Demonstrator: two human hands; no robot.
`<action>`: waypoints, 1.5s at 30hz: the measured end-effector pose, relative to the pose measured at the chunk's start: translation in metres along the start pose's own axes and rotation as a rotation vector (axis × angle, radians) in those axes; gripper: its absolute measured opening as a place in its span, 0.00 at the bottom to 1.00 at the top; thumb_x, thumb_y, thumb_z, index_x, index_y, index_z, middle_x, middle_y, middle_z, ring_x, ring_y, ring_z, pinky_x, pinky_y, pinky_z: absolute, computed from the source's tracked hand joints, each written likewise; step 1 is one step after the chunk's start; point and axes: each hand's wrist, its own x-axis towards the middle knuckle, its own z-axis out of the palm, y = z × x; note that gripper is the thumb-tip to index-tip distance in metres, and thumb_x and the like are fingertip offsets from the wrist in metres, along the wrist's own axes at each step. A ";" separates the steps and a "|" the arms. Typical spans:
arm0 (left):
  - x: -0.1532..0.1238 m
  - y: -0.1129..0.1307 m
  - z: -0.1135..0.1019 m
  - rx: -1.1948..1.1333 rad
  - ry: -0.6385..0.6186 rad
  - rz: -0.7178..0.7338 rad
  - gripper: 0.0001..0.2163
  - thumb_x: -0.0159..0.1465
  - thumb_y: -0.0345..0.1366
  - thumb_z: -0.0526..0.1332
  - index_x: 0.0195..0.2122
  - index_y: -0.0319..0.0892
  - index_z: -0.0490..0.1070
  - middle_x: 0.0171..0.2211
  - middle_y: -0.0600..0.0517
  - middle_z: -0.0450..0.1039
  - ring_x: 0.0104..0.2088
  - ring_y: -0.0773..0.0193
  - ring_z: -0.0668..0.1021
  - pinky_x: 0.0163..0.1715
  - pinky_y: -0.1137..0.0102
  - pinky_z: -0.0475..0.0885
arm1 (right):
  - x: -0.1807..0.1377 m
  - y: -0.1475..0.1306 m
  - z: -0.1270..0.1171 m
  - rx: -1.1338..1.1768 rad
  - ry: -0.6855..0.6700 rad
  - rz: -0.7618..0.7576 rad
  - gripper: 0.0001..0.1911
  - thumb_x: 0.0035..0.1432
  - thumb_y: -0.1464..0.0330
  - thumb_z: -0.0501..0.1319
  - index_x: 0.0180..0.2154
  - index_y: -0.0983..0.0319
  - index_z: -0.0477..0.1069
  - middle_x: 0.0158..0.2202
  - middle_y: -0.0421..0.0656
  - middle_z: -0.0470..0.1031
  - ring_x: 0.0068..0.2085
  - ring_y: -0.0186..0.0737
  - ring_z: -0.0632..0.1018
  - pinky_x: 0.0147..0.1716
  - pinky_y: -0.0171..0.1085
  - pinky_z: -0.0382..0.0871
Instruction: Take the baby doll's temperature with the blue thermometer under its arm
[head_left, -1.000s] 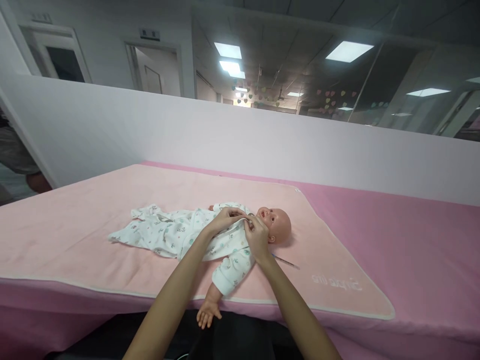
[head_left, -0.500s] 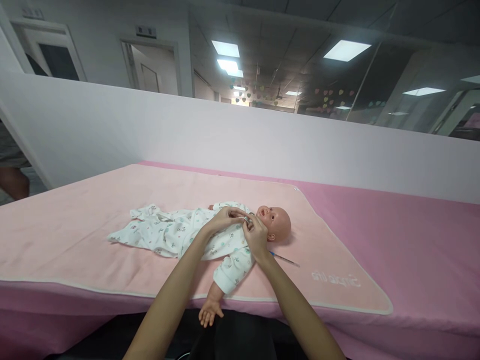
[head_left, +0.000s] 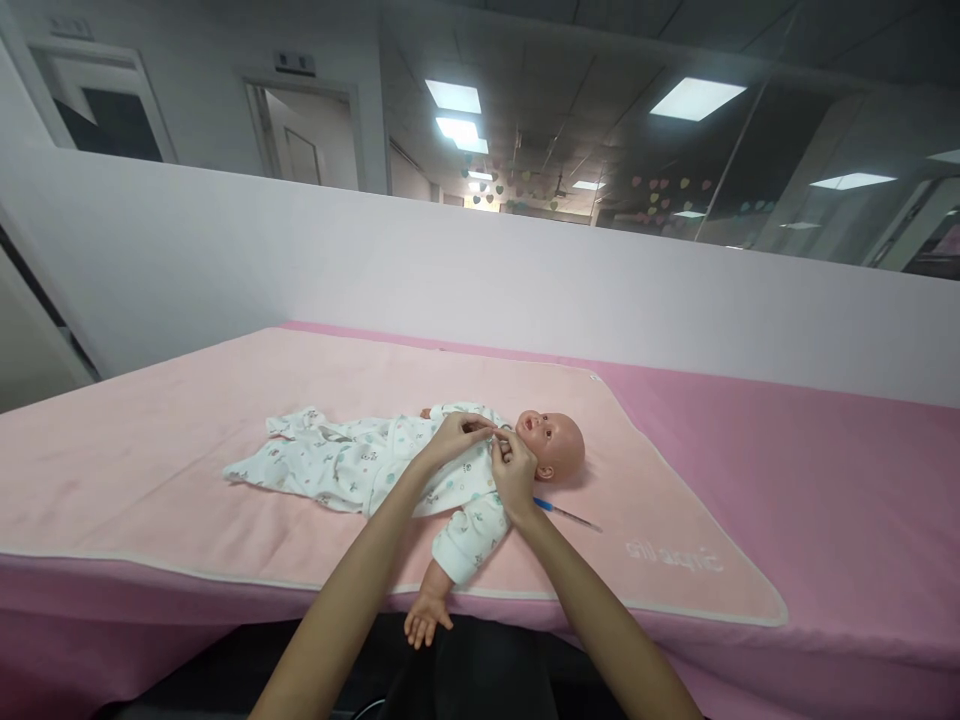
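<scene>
A baby doll (head_left: 555,445) lies on its back, head to the right, dressed in a white patterned shirt (head_left: 469,480) and matching trousers (head_left: 322,468). Both my hands meet at the shirt's neckline, just under the doll's chin. My left hand (head_left: 457,436) is closed in a pinch at the collar from the chest side. Close beside the doll's face, my right hand (head_left: 514,470) pinches at the same spot, fingertips nearly touching the left ones. The pinched bit of cloth is mostly hidden by my fingers. A thin stick with a blue end (head_left: 568,515) lies by my right wrist.
A peach mat (head_left: 187,400) with pale lettering lies under the doll, over a pink cover (head_left: 825,480). The doll's near hand (head_left: 427,615) hangs over the front edge. Behind stands a low white partition (head_left: 487,270) with glass above it.
My fingertips have shifted slightly at the collar, and the right-hand fingers look more curled. A person's leg at the far left has gone out of view. The doll lies in the same pose.
</scene>
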 end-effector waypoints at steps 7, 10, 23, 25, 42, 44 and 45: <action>0.000 0.003 -0.001 -0.009 -0.103 0.006 0.15 0.52 0.32 0.59 0.41 0.38 0.72 0.34 0.49 0.75 0.35 0.63 0.74 0.36 0.71 0.67 | 0.003 0.000 0.000 -0.024 0.028 0.006 0.11 0.58 0.69 0.50 0.37 0.62 0.70 0.32 0.43 0.74 0.31 0.36 0.73 0.32 0.34 0.66; 0.001 0.000 -0.002 -0.057 -0.121 0.004 0.17 0.52 0.34 0.60 0.44 0.38 0.70 0.32 0.49 0.74 0.34 0.63 0.74 0.36 0.70 0.67 | 0.005 0.000 0.000 -0.053 0.040 -0.003 0.10 0.57 0.70 0.50 0.34 0.62 0.70 0.31 0.43 0.74 0.32 0.36 0.73 0.33 0.34 0.65; 0.000 -0.001 -0.002 -0.201 -0.092 -0.028 0.16 0.52 0.38 0.62 0.42 0.38 0.70 0.26 0.52 0.72 0.32 0.65 0.74 0.35 0.72 0.67 | 0.005 -0.003 -0.001 -0.020 -0.045 -0.042 0.10 0.55 0.72 0.50 0.36 0.62 0.69 0.34 0.45 0.71 0.29 0.34 0.70 0.31 0.33 0.65; 0.000 0.000 -0.004 -0.220 -0.092 -0.041 0.16 0.53 0.37 0.61 0.42 0.38 0.70 0.26 0.52 0.72 0.32 0.65 0.74 0.35 0.71 0.67 | 0.005 -0.002 0.000 -0.029 -0.046 -0.033 0.11 0.55 0.72 0.49 0.37 0.62 0.68 0.33 0.44 0.71 0.27 0.33 0.69 0.30 0.33 0.64; -0.031 0.009 -0.037 0.005 -0.004 -0.063 0.15 0.56 0.44 0.57 0.37 0.39 0.73 0.29 0.50 0.73 0.30 0.64 0.73 0.32 0.71 0.68 | 0.016 -0.014 0.010 -0.213 -0.267 -0.360 0.13 0.50 0.77 0.50 0.36 0.61 0.68 0.34 0.44 0.72 0.39 0.40 0.70 0.40 0.39 0.63; -0.034 0.011 -0.038 0.012 -0.052 -0.033 0.14 0.56 0.43 0.58 0.38 0.39 0.73 0.31 0.50 0.74 0.33 0.63 0.73 0.34 0.71 0.68 | 0.018 -0.013 0.013 -0.250 -0.287 -0.337 0.11 0.49 0.77 0.50 0.32 0.61 0.67 0.30 0.43 0.70 0.36 0.39 0.70 0.37 0.37 0.62; -0.036 0.012 -0.037 0.018 -0.078 -0.027 0.15 0.55 0.42 0.58 0.39 0.39 0.73 0.32 0.50 0.74 0.34 0.63 0.73 0.35 0.71 0.68 | 0.019 -0.012 0.013 -0.268 -0.289 -0.331 0.10 0.48 0.77 0.50 0.31 0.61 0.67 0.28 0.43 0.70 0.35 0.39 0.69 0.36 0.36 0.62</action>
